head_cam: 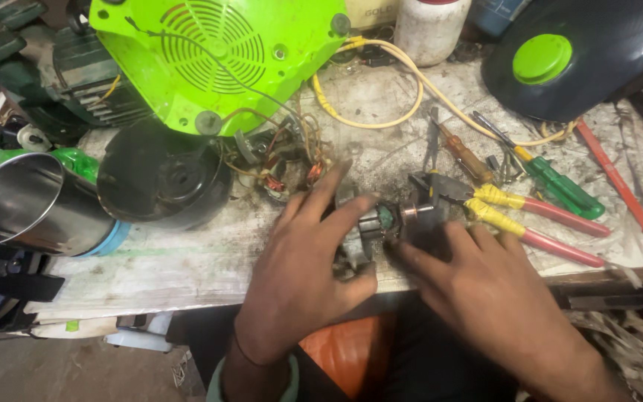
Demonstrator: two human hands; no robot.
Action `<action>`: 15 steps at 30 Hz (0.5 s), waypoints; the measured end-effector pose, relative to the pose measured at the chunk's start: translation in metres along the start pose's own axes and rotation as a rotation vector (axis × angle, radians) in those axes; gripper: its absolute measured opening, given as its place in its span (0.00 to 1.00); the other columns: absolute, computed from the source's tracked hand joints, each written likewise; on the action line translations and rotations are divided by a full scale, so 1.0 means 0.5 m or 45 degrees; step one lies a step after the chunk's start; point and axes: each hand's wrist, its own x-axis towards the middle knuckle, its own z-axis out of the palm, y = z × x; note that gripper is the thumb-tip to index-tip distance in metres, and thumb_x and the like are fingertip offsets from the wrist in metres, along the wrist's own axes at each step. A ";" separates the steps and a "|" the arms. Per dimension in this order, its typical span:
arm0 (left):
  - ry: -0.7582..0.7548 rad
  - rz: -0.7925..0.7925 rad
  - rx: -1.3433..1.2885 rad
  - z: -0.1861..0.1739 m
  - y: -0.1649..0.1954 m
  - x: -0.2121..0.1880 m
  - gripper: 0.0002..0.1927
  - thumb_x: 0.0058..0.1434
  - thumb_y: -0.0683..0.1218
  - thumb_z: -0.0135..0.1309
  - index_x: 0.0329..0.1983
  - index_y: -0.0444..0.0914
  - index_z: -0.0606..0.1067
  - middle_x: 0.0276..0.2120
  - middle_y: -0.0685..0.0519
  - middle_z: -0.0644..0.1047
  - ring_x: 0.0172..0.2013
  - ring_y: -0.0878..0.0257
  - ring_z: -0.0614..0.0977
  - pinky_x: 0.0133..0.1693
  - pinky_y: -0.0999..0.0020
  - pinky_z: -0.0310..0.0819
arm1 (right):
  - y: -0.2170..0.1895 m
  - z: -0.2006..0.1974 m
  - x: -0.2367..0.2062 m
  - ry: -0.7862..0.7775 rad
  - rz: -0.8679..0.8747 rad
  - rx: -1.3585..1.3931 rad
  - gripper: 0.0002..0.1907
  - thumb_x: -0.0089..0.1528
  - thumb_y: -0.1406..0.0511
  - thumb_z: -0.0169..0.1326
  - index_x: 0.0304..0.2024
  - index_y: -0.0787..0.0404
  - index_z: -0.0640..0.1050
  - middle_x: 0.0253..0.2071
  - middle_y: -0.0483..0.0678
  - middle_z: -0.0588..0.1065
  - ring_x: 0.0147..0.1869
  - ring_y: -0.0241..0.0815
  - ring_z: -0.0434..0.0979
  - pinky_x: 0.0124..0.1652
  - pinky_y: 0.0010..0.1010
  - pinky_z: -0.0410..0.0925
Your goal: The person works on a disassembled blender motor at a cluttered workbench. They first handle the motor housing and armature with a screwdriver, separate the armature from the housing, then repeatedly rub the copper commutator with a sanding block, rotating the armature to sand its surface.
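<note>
Head view: both hands (pixel 381 260) grip a small motor armature (pixel 385 219) beside red-handled pliers (pixel 530 219)

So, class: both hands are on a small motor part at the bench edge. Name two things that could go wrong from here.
1. The motor part sits close to the bench edge; if the left hand or right hand slips, it may drop off.
2. Thin wires lie just behind the fingers and could snag or tear.

Glossy green plastic housing (pixel 217 52); shiny steel cup (pixel 27 205); seemingly rough, grimy workbench (pixel 187 260).
</note>
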 end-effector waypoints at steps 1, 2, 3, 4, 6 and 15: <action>0.084 0.069 0.057 0.001 0.001 0.003 0.35 0.43 0.48 0.68 0.57 0.37 0.76 0.69 0.38 0.65 0.63 0.37 0.70 0.60 0.50 0.66 | -0.002 0.000 -0.008 -0.126 0.044 0.002 0.27 0.58 0.57 0.59 0.61 0.43 0.79 0.43 0.50 0.72 0.44 0.52 0.74 0.41 0.44 0.64; 0.165 0.137 0.113 0.002 0.003 0.007 0.33 0.44 0.49 0.69 0.54 0.35 0.76 0.67 0.36 0.66 0.64 0.36 0.69 0.62 0.49 0.65 | -0.006 0.001 -0.015 -0.253 0.088 0.004 0.28 0.59 0.58 0.58 0.64 0.40 0.78 0.44 0.49 0.72 0.44 0.50 0.75 0.41 0.44 0.65; 0.247 0.206 0.167 0.002 0.003 0.011 0.31 0.45 0.50 0.69 0.52 0.33 0.77 0.66 0.35 0.66 0.65 0.35 0.68 0.63 0.49 0.63 | -0.011 0.003 -0.020 -0.181 0.087 0.014 0.26 0.58 0.58 0.59 0.61 0.43 0.79 0.46 0.52 0.73 0.43 0.52 0.75 0.41 0.45 0.65; 0.198 0.197 0.162 0.002 0.002 0.018 0.31 0.46 0.50 0.68 0.51 0.31 0.76 0.65 0.35 0.67 0.65 0.36 0.68 0.64 0.50 0.64 | -0.017 0.007 -0.024 -0.106 0.086 0.024 0.25 0.57 0.58 0.59 0.58 0.46 0.80 0.48 0.54 0.73 0.43 0.55 0.75 0.40 0.46 0.66; 0.102 0.187 0.153 0.004 0.000 0.036 0.30 0.47 0.48 0.67 0.50 0.27 0.75 0.62 0.34 0.70 0.66 0.38 0.68 0.66 0.51 0.64 | -0.026 0.016 -0.031 -0.062 0.107 0.046 0.21 0.56 0.57 0.60 0.52 0.48 0.80 0.53 0.57 0.73 0.45 0.56 0.76 0.42 0.46 0.68; 0.100 0.193 0.256 0.017 0.011 0.053 0.27 0.47 0.50 0.67 0.43 0.28 0.74 0.45 0.38 0.78 0.58 0.36 0.70 0.61 0.48 0.64 | 0.037 0.032 -0.063 -0.060 0.197 0.279 0.33 0.50 0.58 0.63 0.61 0.43 0.80 0.51 0.56 0.73 0.49 0.58 0.78 0.46 0.42 0.73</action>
